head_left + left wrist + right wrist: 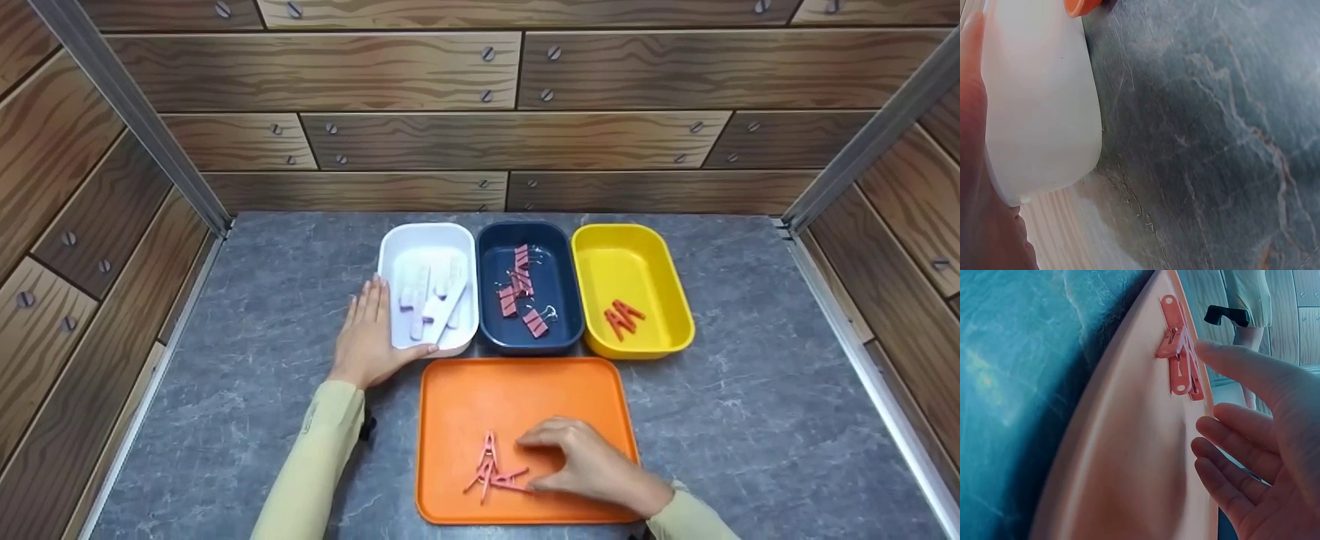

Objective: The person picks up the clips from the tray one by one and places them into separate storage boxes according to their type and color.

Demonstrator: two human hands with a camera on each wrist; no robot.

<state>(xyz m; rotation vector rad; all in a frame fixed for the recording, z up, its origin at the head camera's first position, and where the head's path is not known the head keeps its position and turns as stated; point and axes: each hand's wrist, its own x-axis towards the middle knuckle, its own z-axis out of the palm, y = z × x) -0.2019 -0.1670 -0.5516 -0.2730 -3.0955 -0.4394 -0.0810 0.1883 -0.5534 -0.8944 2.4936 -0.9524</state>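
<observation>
- While the left hand lies flat against the white rectangular plastic bin, fingers straight and thumb out along the near rim, the right hand is over the orange rectangular plastic tray, thumb and forefinger spread apart, nothing between them.
- Pink plastic clothespins: overlapping heap on the tray, just beside right thumb tip. Contact? Can't tell.
- Risk: lifting one could drag or scatter others. Cause: overlap.
- Risk: a hard left-hand push could shift the bin row. Cause: white bin sits right beside the dark-blue rectangular bin (reddish-pink binder clips), with the yellow rectangular bin (small red clothespins) next along.
- Surface: grey marbled table, looks smooth.
- Room: wood-plank-patterned walls on three sides, grey metal corner post at left.
</observation>
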